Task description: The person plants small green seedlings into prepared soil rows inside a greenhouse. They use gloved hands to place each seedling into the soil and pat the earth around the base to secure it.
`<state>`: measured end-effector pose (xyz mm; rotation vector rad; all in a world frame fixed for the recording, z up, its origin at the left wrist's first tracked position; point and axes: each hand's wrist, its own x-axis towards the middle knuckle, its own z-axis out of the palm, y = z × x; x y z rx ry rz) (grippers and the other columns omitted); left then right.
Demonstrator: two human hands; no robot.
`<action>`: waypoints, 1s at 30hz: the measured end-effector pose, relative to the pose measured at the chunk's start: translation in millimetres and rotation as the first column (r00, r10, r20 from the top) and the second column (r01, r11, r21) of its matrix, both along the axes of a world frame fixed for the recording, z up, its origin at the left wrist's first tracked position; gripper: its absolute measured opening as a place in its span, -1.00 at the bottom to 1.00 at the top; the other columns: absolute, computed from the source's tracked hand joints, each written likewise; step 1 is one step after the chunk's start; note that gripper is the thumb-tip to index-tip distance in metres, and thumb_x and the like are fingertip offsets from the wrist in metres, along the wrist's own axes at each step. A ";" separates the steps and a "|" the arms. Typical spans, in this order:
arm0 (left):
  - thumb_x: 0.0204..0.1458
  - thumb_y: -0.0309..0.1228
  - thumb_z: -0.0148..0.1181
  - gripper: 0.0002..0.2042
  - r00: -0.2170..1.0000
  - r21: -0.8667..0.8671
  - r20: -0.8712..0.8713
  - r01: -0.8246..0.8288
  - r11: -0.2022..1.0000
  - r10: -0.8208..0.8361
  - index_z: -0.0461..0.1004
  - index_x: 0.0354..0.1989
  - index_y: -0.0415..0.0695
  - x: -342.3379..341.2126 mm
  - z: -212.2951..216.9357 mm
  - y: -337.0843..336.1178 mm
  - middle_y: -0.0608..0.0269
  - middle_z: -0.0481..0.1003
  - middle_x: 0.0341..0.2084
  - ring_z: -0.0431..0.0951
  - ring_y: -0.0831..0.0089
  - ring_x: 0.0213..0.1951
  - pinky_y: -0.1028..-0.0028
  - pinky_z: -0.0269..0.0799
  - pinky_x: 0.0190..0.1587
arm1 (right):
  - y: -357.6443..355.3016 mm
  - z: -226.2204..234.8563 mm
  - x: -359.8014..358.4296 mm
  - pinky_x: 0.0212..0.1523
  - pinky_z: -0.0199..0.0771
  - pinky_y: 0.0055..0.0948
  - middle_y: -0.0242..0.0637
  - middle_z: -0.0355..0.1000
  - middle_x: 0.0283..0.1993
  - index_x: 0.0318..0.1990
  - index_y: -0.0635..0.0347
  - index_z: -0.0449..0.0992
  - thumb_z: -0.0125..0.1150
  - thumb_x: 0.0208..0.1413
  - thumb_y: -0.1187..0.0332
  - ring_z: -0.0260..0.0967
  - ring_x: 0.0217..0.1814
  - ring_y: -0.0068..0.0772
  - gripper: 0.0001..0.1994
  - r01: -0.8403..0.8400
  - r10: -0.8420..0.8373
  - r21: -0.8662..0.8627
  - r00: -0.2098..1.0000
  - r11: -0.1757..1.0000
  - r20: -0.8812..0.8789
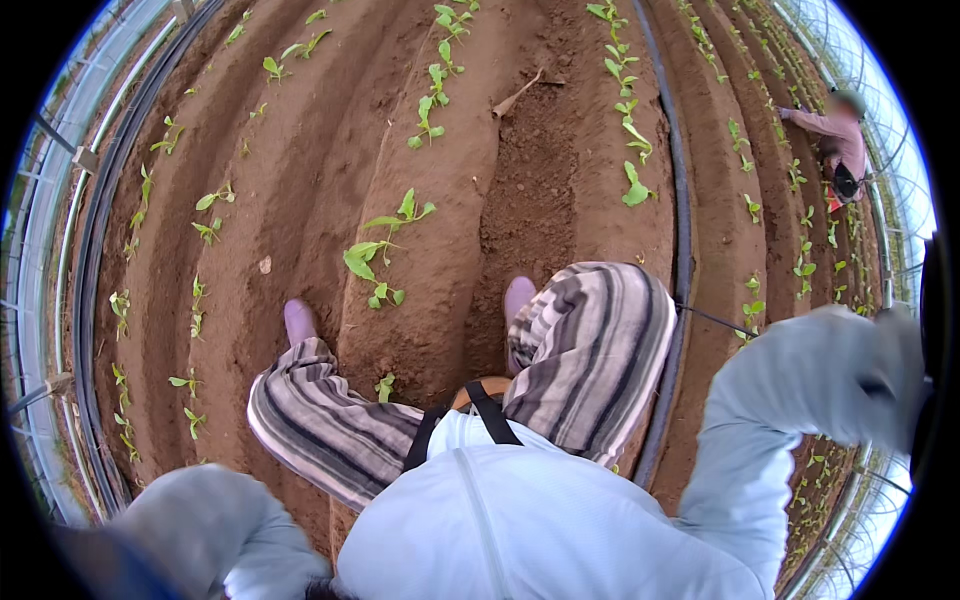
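Observation:
Both of my forearms, in grey sleeves, are raised toward the rim of the picture. The left sleeve [205, 520] runs off at the lower left, and the hand beyond it does not show. On the right, the other grey sleeve [810, 370] bends up to the dark edge, blurred at its end; that hand is hidden too. Leafy green seedlings [375, 255] grow in the soil bed ahead of my knees. A smaller seedling [384, 388] stands between my legs. Beneath me, a brown rounded thing [490, 390] shows behind black straps.
Rows of seedlings [430, 100] line the brown soil ridges. A dark hose [683, 200] runs lengthwise right of my knee. Darker hoses [95, 260] follow the left wall. A dry curled leaf [515, 95] lies in the furrow. Far right, another person [840, 140] in pink crouches by plants.

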<state>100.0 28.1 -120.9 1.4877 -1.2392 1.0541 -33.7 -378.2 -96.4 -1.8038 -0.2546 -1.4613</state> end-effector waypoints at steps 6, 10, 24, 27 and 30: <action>0.17 -0.38 -0.16 -0.57 0.684 -0.296 -0.727 -0.238 0.925 -0.057 0.12 0.20 -0.27 38.6 -118.7 -40.9 -0.04 0.21 0.17 0.20 0.22 0.22 0.21 0.10 0.22 | -55.4 -210.1 69.2 -0.18 0.38 -0.44 -0.33 0.45 -0.25 -0.04 0.17 0.48 -0.05 0.22 0.10 0.37 -0.22 -0.48 -0.64 0.188 0.223 0.409 0.604 0.893 -0.765; 0.15 -0.50 -0.20 -0.60 0.357 -0.056 -0.934 -0.172 0.983 0.009 0.15 0.18 -0.26 58.1 -189.3 -63.9 -0.01 0.24 0.14 0.20 0.23 0.21 0.26 0.02 0.27 | -62.6 -402.3 53.4 0.09 0.33 -0.38 -0.15 0.45 -0.02 -0.03 0.23 0.47 0.08 0.13 0.29 0.38 0.05 -0.27 -0.70 0.329 0.156 0.236 0.253 0.914 -0.955; 0.17 -0.42 -0.15 -0.64 -0.214 0.108 -0.973 -0.117 0.987 0.081 0.21 0.14 -0.23 84.0 -220.7 -75.7 0.05 0.27 0.12 0.26 0.28 0.17 0.27 0.08 0.24 | -100.2 -565.8 192.5 0.34 -0.16 -0.02 -0.04 -0.09 0.36 0.30 0.01 0.06 0.12 0.00 -0.04 -0.19 0.40 0.05 -0.27 0.033 -0.532 -0.538 -0.117 0.842 -0.839; 0.16 -0.41 -0.11 -0.64 -0.180 0.082 -0.981 -0.066 0.994 0.069 0.23 0.13 -0.23 88.7 -238.7 -73.0 0.09 0.30 0.09 0.28 0.30 0.15 0.25 0.12 0.22 | -91.8 -590.3 196.7 0.35 -0.25 0.03 -0.06 -0.12 0.37 0.32 0.01 0.00 0.03 0.02 -0.16 -0.26 0.42 0.05 -0.22 0.117 -0.566 -0.582 -0.146 0.804 -0.811; 0.15 -0.42 -0.07 -0.65 -0.266 0.117 -0.960 -0.082 0.990 0.091 0.25 0.11 -0.23 85.6 -241.7 -83.7 0.11 0.32 0.07 0.30 0.33 0.14 0.27 0.14 0.20 | -32.8 -602.5 204.7 0.34 -0.27 0.08 -0.05 -0.09 0.36 0.31 0.03 0.03 0.01 0.01 -0.18 -0.26 0.41 0.10 -0.23 0.208 -0.358 -0.390 -0.173 0.897 -0.917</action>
